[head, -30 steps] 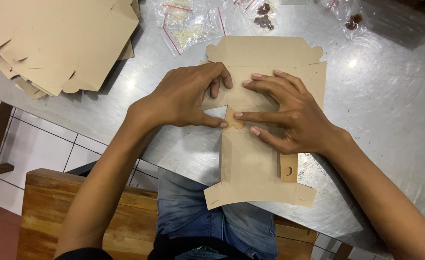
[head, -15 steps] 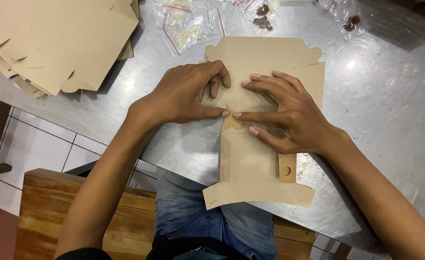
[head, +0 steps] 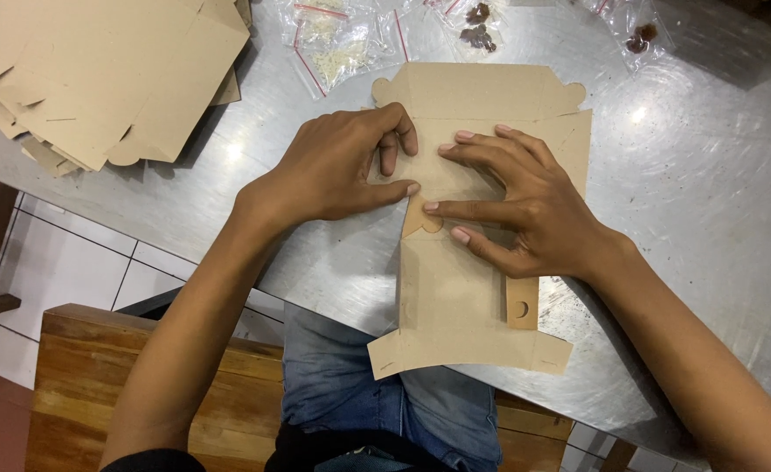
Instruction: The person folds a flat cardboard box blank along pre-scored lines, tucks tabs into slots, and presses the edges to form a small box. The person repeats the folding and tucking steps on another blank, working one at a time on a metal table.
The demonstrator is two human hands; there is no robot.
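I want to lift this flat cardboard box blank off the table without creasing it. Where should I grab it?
Probably the near flap of the cardboard box blank, from the person's side: it overhangs the metal table edge, so fingers can slip under.

A flat cardboard box blank (head: 455,297) lies on the metal table (head: 709,201), its near end overhanging the table's edge. The left hand (head: 333,170) and right hand (head: 525,205) press down on the blank's middle, fingertips almost meeting. Left of the blank sits a stack of cardboard blanks (head: 97,70); beyond it, small plastic bags (head: 342,44).
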